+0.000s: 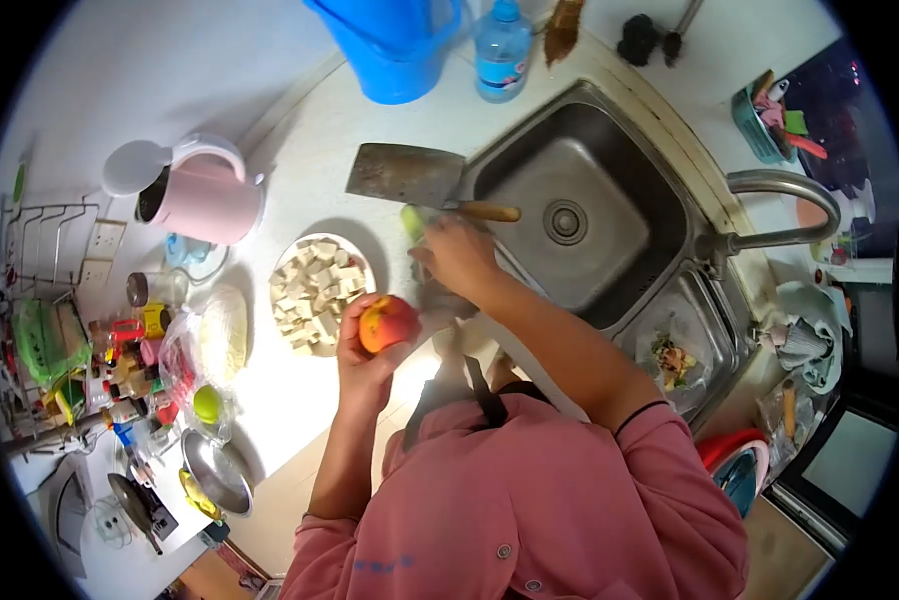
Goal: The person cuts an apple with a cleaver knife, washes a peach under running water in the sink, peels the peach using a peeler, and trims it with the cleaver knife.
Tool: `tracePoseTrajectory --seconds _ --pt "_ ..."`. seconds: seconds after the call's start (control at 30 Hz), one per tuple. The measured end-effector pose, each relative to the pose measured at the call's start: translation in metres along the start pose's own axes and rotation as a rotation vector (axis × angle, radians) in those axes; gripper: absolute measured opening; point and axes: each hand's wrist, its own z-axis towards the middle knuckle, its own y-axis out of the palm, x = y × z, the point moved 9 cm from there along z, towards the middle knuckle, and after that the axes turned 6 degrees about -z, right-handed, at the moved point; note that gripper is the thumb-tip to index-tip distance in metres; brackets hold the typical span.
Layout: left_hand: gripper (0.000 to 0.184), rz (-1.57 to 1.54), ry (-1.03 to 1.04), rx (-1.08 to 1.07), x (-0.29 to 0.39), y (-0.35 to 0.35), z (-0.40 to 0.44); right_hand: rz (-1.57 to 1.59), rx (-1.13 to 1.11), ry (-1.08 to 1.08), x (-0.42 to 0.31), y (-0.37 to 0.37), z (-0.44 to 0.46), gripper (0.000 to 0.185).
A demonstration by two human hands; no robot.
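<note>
My left hand (362, 362) is closed around a red and yellow peach (389, 325), beside a white bowl (372, 262) of pale tofu cubes (316, 293). Over the counter near the sink's edge, my right hand (457, 255) has its fingers curled at a small light-green object (412, 222). What kind of thing it is cannot be made out, as the fingers partly cover it. Just beyond that hand lies a cleaver (406, 172), its wooden handle (487, 211) reaching over the rim of the sink.
A steel sink (624, 215) with a curved faucet (784, 180) is on the right; food scraps (673, 360) lie in its smaller basin. At the back stand a blue bucket (394, 60) and a blue bottle (501, 55). Leftward are a pink kettle (204, 195), bags and a metal bowl (216, 470).
</note>
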Motion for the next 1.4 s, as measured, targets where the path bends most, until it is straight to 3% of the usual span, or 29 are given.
tracePoseTrajectory --seconds 0.07,0.1,0.2,0.37,0.5,0.6,0.67,0.8,0.83,0.87,0.97,1.0,1.07,1.1,1.2,1.4 --pt "0.068 0.121 0.035 0.015 0.002 -0.009 0.004 -0.077 -0.046 0.082 -0.003 0.025 0.018 0.042" --pt "0.072 0.095 0.061 0.003 0.008 -0.003 0.005 -0.055 -0.185 0.146 0.002 0.037 0.026 0.047" --pt "0.076 0.193 0.112 -0.063 0.018 0.003 0.008 0.067 -0.233 0.245 0.013 0.041 0.035 0.045" --pt "0.077 0.291 0.196 -0.119 0.033 0.015 0.013 0.433 -0.015 0.087 0.013 0.010 0.012 0.034" --pt "0.075 0.331 0.135 -0.120 0.023 0.021 0.023 0.553 -0.143 0.130 0.016 0.027 -0.008 0.038" --pt "0.080 0.204 -0.001 -0.164 0.007 0.057 0.031 0.315 0.221 -0.298 0.003 0.035 -0.011 0.045" --pt "0.076 0.073 -0.047 -0.235 -0.014 0.072 0.040 0.312 0.520 -0.328 0.004 -0.022 -0.049 0.053" --pt "0.059 -0.093 -0.289 -0.334 -0.051 0.128 0.044 0.142 0.626 -0.190 0.094 -0.048 -0.092 0.045" --pt "0.053 -0.075 -0.344 -0.367 -0.071 0.139 0.051 -0.057 0.709 -0.077 0.135 -0.058 -0.110 0.031" --pt "0.050 -0.106 -0.419 -0.344 -0.087 0.149 0.057 -0.218 0.806 0.096 0.152 -0.108 -0.138 0.022" --pt "0.042 -0.172 -0.623 -0.279 -0.133 0.193 0.075 -0.311 0.985 0.271 0.243 -0.166 -0.192 0.014" --pt "0.041 -0.199 -0.657 -0.258 -0.145 0.208 0.080 -0.361 0.927 0.304 0.264 -0.167 -0.202 0.011" --pt "0.039 -0.255 -0.720 -0.219 -0.168 0.237 0.088 -0.458 0.809 0.367 0.302 -0.159 -0.216 0.014" --pt "0.038 -0.297 -0.691 -0.227 -0.177 0.250 0.094 -0.406 0.694 0.448 0.323 -0.150 -0.220 0.031" --pt "0.036 -0.337 -0.749 -0.238 -0.204 0.281 0.106 0.009 0.652 0.548 0.367 -0.130 -0.229 0.040" --pt "0.035 -0.301 -0.747 -0.192 -0.207 0.335 0.121 -0.186 0.875 0.357 0.341 -0.139 -0.245 0.036"
